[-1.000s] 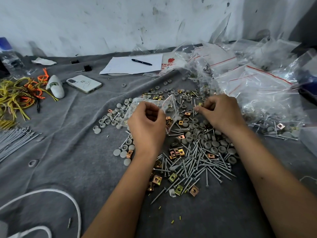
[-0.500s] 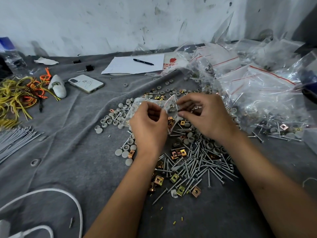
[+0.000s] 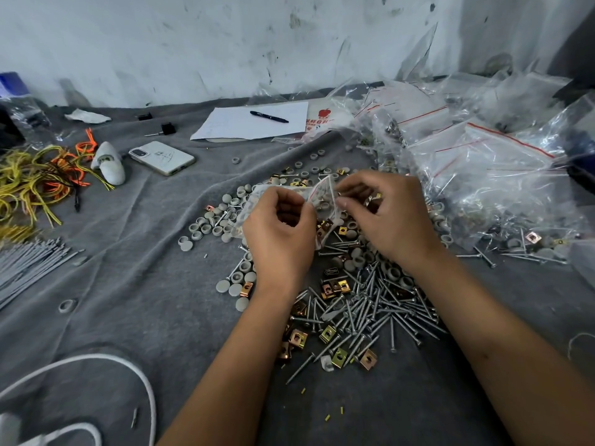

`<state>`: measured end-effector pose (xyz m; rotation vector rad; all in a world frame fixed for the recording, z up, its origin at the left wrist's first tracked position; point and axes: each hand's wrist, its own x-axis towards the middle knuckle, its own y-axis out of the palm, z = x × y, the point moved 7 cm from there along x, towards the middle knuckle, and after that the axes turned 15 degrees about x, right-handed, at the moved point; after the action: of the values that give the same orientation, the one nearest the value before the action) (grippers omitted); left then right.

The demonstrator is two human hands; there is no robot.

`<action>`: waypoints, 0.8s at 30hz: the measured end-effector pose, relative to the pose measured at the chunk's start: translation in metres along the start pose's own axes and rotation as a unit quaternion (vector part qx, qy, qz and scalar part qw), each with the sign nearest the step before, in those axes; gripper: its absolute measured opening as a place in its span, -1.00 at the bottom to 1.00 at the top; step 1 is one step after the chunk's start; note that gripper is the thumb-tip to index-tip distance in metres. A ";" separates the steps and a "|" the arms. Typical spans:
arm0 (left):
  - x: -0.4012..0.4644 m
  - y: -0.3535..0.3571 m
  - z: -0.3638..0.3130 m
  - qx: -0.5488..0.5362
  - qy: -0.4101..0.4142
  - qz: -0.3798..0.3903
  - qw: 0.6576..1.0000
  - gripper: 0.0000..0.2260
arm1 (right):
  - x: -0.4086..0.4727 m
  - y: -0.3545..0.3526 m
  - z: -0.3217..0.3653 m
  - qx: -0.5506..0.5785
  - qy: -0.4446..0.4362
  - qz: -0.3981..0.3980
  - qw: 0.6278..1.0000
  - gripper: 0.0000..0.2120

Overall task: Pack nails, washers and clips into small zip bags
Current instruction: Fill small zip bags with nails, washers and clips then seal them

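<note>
My left hand (image 3: 281, 233) grips a small clear zip bag (image 3: 322, 196) with red print, held just above the grey cloth. My right hand (image 3: 386, 217) pinches the bag's open edge from the right; whether it also holds a small part is hidden by the fingers. Below both hands lies a heap of silver nails (image 3: 370, 310), brass and copper clips (image 3: 328, 333) and grey round washers (image 3: 231, 281). More grey washers (image 3: 209, 220) are scattered to the left of the bag.
A pile of clear zip bags (image 3: 483, 175), some filled, lies at the right. A phone (image 3: 162, 157), paper with a pen (image 3: 269, 116), yellow and orange ties (image 3: 35, 178), grey rods (image 3: 29, 268) and a white cable (image 3: 96, 365) lie on the left.
My right hand moved left from the heap to the bag's mouth and now pinches its edge. My left hand kept holding the bag in about the same place.
</note>
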<state>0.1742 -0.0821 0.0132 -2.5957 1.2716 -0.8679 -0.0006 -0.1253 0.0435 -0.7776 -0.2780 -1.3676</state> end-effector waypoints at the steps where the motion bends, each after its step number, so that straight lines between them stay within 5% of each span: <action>1: 0.000 0.000 -0.001 -0.007 0.002 0.002 1.000 -0.81 | 0.000 -0.001 0.000 -0.011 -0.007 -0.007 1.000 -0.83; 8: 0.004 -0.002 -0.010 -0.084 0.026 0.045 0.995 -0.85 | 0.000 0.007 0.007 -0.083 -0.087 0.058 0.991 -0.57; 19: 0.008 -0.002 -0.014 -0.220 0.008 0.107 0.970 -0.95 | 0.002 0.006 0.010 -0.051 -0.102 0.091 0.989 -0.91; 24: 0.007 0.001 -0.009 -0.094 0.038 0.131 0.986 -0.81 | 0.003 0.003 0.005 -0.025 -0.056 0.063 0.996 -0.94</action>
<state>0.1719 -0.0872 0.0232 -2.4683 1.7456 -0.8404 0.0042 -0.1246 0.0483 -0.9009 -0.2781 -1.2183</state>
